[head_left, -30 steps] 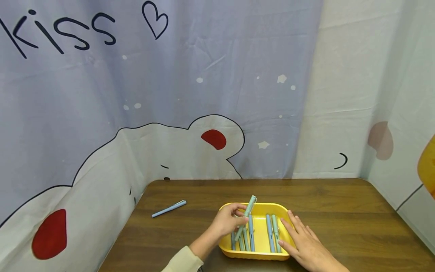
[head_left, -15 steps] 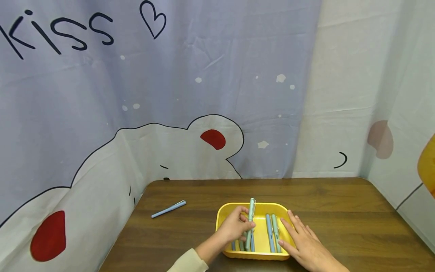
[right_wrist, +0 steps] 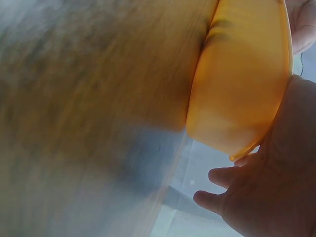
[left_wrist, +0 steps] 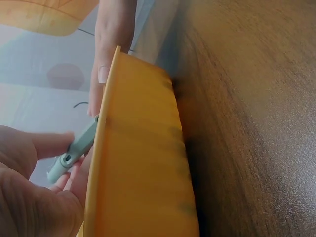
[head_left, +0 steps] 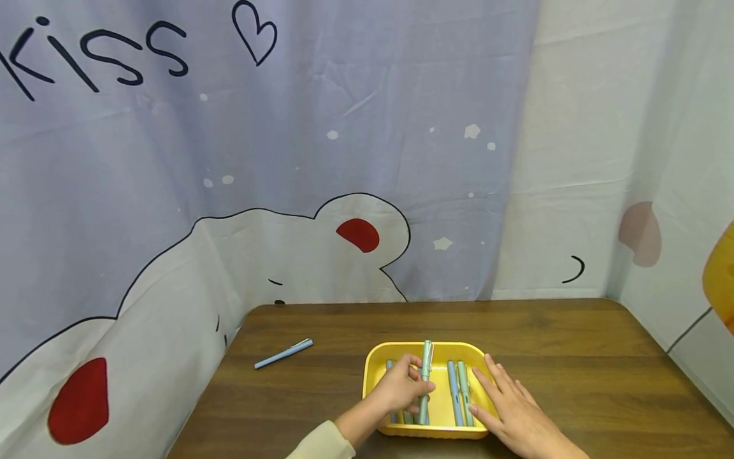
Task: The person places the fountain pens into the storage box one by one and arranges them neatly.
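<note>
My left hand (head_left: 397, 389) pinches a light green pen (head_left: 425, 373) between thumb and fingers, over the left half of a yellow tray (head_left: 401, 346). In the left wrist view the green pen (left_wrist: 79, 148) slants behind the tray's rim, its upper end sticking up past the thumb. Under and beside that hand lie several blue and green pens, partly hidden by it. To the right inside the tray, a blue pen (head_left: 455, 392) and a green pen (head_left: 464, 392) lie side by side. My right hand (head_left: 518, 411) rests on the tray's right rim with fingers spread.
A blue pen (head_left: 283, 354) lies on the wooden table (head_left: 550, 331), left of the tray. Behind the table hangs a printed curtain (head_left: 447, 159), and another stretch of fabric closes off the right side.
My left hand has moved slightly right and lower into the tray, bringing the green pen from a slant to nearly upright in view. My right hand stays on the rim.
</note>
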`<action>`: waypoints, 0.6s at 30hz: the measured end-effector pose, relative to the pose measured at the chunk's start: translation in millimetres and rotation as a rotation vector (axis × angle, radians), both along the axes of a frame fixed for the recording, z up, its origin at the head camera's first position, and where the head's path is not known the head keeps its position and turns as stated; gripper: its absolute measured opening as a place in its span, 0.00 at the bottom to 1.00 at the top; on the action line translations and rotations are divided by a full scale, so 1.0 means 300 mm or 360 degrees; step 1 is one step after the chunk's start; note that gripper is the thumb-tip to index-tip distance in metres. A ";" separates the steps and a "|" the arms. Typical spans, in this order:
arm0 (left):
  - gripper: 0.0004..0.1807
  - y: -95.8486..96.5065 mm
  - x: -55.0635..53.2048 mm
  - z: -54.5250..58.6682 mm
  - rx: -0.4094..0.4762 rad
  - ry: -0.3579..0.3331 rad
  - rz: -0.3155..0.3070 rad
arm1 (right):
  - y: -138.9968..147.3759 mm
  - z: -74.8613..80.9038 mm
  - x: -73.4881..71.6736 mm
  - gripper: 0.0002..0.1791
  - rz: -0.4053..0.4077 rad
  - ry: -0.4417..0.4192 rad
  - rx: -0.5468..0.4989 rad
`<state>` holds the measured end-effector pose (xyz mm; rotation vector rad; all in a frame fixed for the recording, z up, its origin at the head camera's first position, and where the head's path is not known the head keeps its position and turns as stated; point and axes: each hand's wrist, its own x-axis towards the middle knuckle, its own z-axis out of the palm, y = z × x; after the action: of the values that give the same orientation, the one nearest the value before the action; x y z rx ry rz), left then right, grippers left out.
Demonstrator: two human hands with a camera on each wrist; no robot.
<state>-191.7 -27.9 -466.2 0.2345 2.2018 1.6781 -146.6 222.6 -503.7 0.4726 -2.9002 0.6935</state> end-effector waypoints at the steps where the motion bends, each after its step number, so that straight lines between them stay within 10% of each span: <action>1: 0.20 0.000 0.000 0.000 -0.0010 -0.0005 -0.0001 | 0.000 0.000 0.000 0.38 -0.0001 -0.0003 0.0000; 18: 0.24 0.023 -0.017 -0.001 -0.0133 -0.0082 -0.0055 | -0.002 -0.003 0.002 0.36 0.0007 0.0043 -0.0002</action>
<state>-196.9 -21.2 -466.6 0.2039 2.2114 1.5528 -145.9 222.1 -504.5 0.4841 -2.8741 0.6842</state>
